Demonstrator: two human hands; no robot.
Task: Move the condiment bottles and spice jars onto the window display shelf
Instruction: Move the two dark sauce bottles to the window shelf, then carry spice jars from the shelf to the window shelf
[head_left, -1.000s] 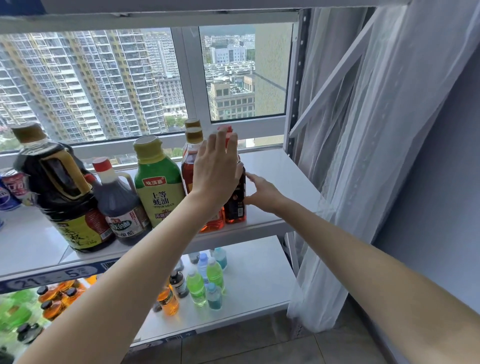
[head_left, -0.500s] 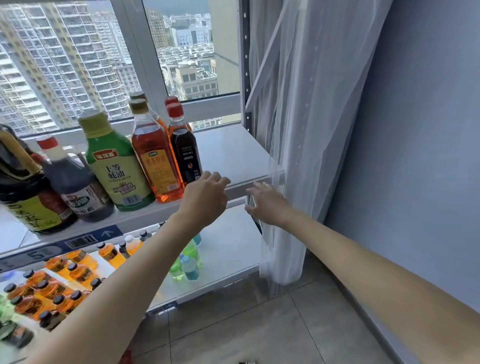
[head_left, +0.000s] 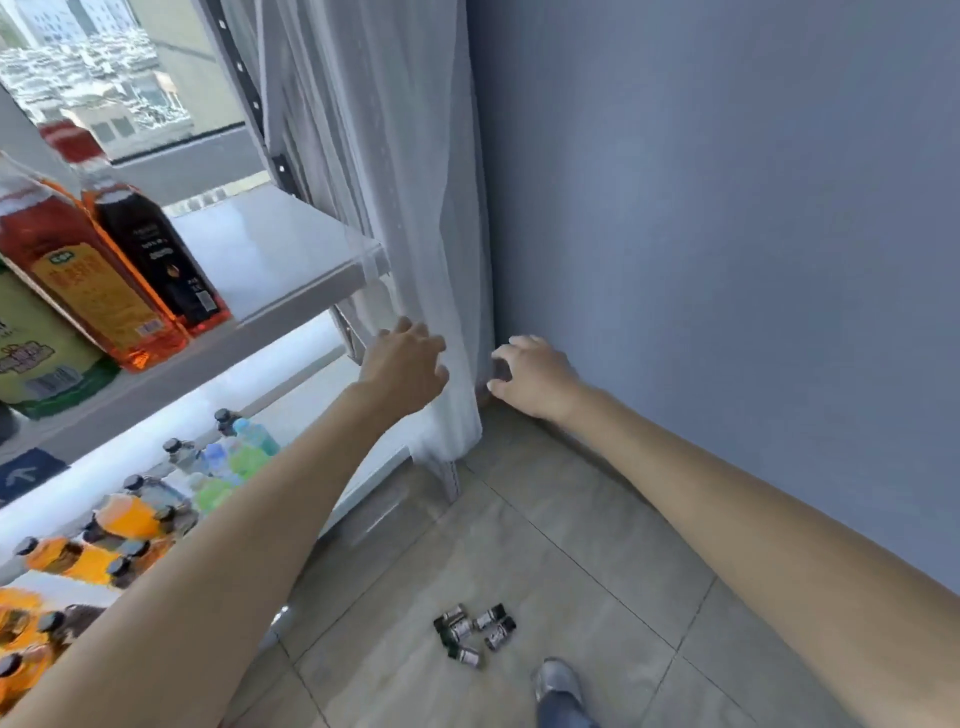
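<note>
Several small dark spice jars (head_left: 475, 631) lie in a cluster on the tiled floor, low in the view. On the white window display shelf (head_left: 270, 249) stand a dark red-capped bottle (head_left: 150, 239), an orange-red bottle (head_left: 78, 280) and a green-labelled bottle (head_left: 36, 353) at the left. My left hand (head_left: 402, 366) hangs empty below the shelf's right corner, fingers loosely curled. My right hand (head_left: 530, 374) is empty too, fingers loosely bent, in front of the curtain's edge and the wall.
A sheer white curtain (head_left: 410, 208) hangs at the shelf's right end against a grey-blue wall (head_left: 727, 260). The lower shelf (head_left: 311, 395) carries small orange, green and blue drink bottles (head_left: 156, 509). A foot in a grey shoe (head_left: 558, 686) shows at the bottom.
My view has swung right and down, so the floor and the jars have come into sight. Both hands have come off the bottles and dropped below the shelf edge, empty.
</note>
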